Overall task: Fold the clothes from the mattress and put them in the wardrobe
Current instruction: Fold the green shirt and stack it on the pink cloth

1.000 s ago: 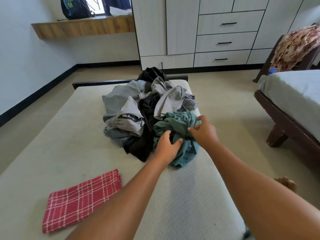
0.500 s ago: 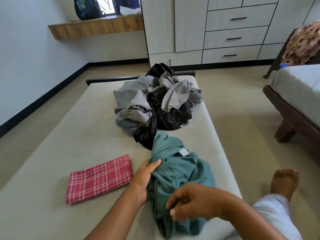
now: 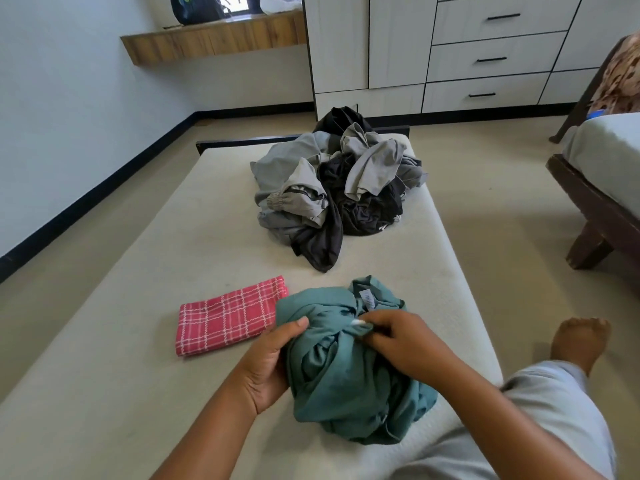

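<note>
A crumpled teal garment lies on the near part of the pale mattress. My left hand grips its left side, thumb on top. My right hand pinches a fold near its white label. A folded red plaid cloth lies flat just left of the garment. Farther up the mattress sits a pile of grey and black clothes. The wardrobe, with closed doors and drawers, stands against the far wall.
A second bed with a dark wooden frame stands at the right. A wooden shelf with a dark bag is on the left wall. My bent leg and bare foot rest beside the mattress's right edge.
I pulled the teal garment out of the pile toward me onto the near mattress. Both hands have shifted grip on it, the right now at the label.
</note>
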